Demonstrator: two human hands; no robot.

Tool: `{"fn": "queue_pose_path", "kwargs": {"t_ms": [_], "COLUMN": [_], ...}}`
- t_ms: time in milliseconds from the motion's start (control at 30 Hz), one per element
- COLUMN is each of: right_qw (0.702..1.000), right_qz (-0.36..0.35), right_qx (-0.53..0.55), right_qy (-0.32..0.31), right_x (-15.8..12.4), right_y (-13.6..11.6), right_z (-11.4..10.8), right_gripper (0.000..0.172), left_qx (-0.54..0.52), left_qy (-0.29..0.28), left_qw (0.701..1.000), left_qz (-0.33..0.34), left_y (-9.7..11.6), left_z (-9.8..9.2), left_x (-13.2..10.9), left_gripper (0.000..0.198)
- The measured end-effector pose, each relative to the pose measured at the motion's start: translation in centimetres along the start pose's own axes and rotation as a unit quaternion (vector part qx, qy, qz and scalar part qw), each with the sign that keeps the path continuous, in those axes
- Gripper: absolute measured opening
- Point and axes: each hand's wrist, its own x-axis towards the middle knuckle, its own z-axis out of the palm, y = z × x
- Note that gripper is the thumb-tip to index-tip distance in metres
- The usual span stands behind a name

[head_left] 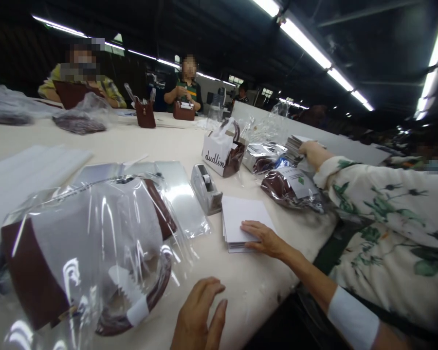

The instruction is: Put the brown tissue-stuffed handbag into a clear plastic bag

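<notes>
The left hand [200, 313] was held over the near part of the table [175, 146], fingers loosely curved and apart, with nothing in its grasp. The right hand [265, 238] lay palm down on a stack of white cards [243, 214], fingers stretched across the top; whether it pinched any of them I could not tell. The cards sat just beside a grey tape dispenser [207, 189].

Left of the left hand lay a large clear plastic bag [190, 248] containing a brown handbag [34, 272], its body largely covered by white wrapping [98, 214] and its curved handle visible through the film. Flat clear sleeves [182, 194] lay behind it.

Beyond the dispenser stood a brown bag in a white wrapper [214, 153] lettered "dudlin". To its right, a clear packet [292, 187] held something brown under a white label with a green mark; a neighbour's hand [310, 150] reached past to a grey stack [294, 148]. At the far left, another clear bag [89, 114] enclosed a dark brown item.
</notes>
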Motion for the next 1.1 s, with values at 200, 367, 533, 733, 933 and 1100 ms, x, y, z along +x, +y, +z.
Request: {"fn": "queue_pose_path", "kwargs": {"t_ms": [200, 367, 533, 733, 933, 1100], "right_qw": [0.998, 0.995, 0.993, 0.991, 0.992, 0.993], "right_qz": [-0.016, -0.016, -0.022, -0.016, -0.008, -0.011], "right_qx": [0.02, 0.046, 0.072, 0.095, 0.093, 0.072], "right_qy": [0.05, 0.083, 0.092, 0.09, 0.086, 0.089], "right_x": [0.4, 0.7, 0.7, 0.5, 0.5, 0.6], "right_y": [0.6, 1.4, 1.4, 1.2, 1.1, 1.2], "right_z": [0.4, 0.5, 0.5, 0.2, 0.3, 0.5], "right_gripper": [0.055, 0.059, 0.057, 0.053, 0.046, 0.049], "left_qx": [0.085, 0.107, 0.099, 0.098, 0.104, 0.102], "left_qy": [0.041, 0.034, 0.019, -0.072, -0.107, -0.083], "left_qw": [0.993, 0.989, 0.988, 0.989, 0.987, 0.988], "left_qz": [0.069, 0.096, 0.114, 0.079, 0.062, 0.076], "left_y": [-4.2, -7.9, -8.5, -7.7, -7.7, -8.1], "left_z": [6.3, 9.0, 7.9, 6.7, 6.6, 6.9], "left_x": [8.9, 11.4, 11.8, 13.0, 13.1, 12.9], "left_gripper": [0.031, 0.029, 0.035, 0.032, 0.031, 0.03]}}
